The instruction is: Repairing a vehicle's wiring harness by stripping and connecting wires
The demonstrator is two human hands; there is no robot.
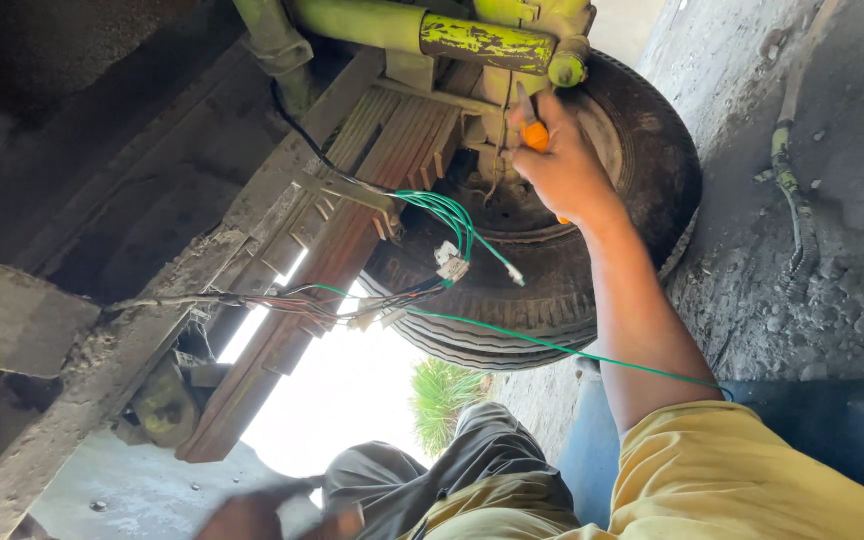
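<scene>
Screwdriver handle (535,135): bright orange, in right hand (564,170). Shock absorber (487,42) at 12 o'clock: yellow-green paint, black chips and grime. Wires (449,212) at centre: green bundle, white connectors (451,262); one thin green wire (552,347) runs toward 4 o'clock. Harness (282,303) at 9 o'clock: red, black, white strands. Tyre (652,170): black, ribbed tread. Leaf springs (352,220): rusty brown. Sleeve (752,480): mustard yellow. Trousers (432,480): dark grey. Grass tuft (444,390): green. Ground (832,200): grey.
</scene>
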